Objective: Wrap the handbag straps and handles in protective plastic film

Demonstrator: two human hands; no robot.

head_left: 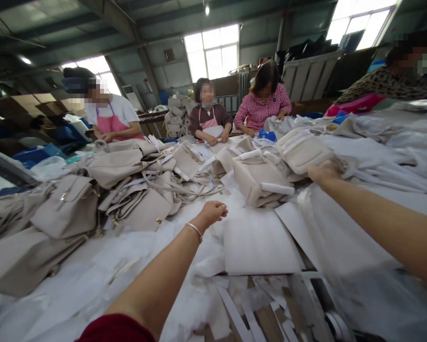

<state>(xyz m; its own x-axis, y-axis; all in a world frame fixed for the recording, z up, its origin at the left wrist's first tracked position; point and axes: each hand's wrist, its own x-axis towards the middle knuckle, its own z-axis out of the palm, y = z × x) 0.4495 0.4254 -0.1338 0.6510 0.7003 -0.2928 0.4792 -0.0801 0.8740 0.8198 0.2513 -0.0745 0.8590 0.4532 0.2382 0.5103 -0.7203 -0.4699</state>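
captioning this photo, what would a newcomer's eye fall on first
Probably the beige bags heaped from the left across the middle. Next come the right hand at a bag on the right and the left hand, with its bracelet, near the centre. Co-workers line the far side.

Two bare hands, one left hand point(210, 213) and one right hand point(325, 172), are out over the white-strewn tabletop point(185, 211), with one thin pale bangle point(195, 232) between them. Smooth beige handbags point(245, 175) number at least eight; they overlap, so the full total cannot be told. Among them are at least four white tube-shaped wrappings point(277, 188). One broad white rectangular sheet point(261, 242) lies toward the tabletop's near edge, two small bright-blue pieces point(268, 136) toward its far edge. Along that far edge are four people point(262, 109), at least two in pink aprons point(115, 125). Behind them: three large bright windows point(213, 52), two bright lamps point(207, 9).
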